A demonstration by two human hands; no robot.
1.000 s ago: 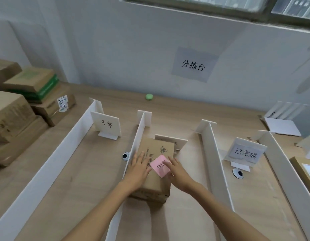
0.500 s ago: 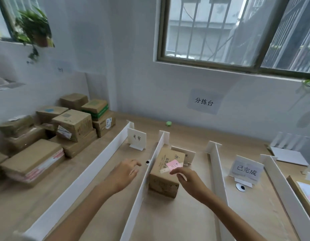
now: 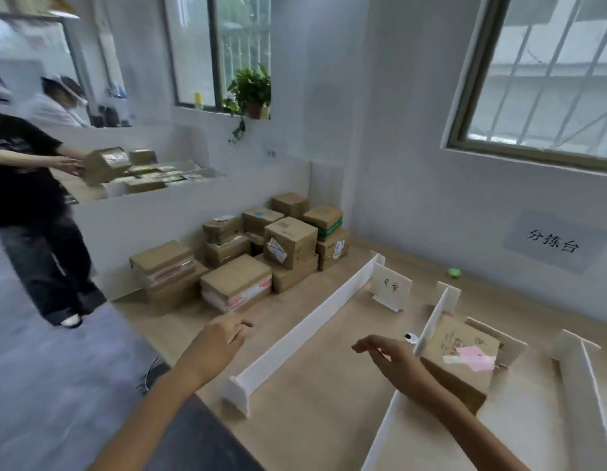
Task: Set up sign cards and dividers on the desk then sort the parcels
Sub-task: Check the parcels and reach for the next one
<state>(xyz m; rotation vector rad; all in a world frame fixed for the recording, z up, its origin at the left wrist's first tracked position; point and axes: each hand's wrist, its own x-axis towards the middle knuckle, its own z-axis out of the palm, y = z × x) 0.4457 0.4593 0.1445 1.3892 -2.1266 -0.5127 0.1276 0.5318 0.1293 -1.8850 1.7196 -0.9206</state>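
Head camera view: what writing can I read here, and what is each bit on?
"分拣台": printed on the grey sheet stuck to the wall.
"异常", handwritten, as far as I can tell: on the white sign card standing on the desk.
Print on the box on the desk: blurred, unreadable.
Pink note on that box: blurred, unreadable.
Labels on the stacked boxes: too small to read.

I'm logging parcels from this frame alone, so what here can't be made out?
Head view only.
Sign card behind the parcel: writing mostly hidden by the parcel.
Pink note: writing blurred by motion.
Stacked parcels: labels too small to read.
Right divider: cut off by the frame edge, lanes beyond unseen.
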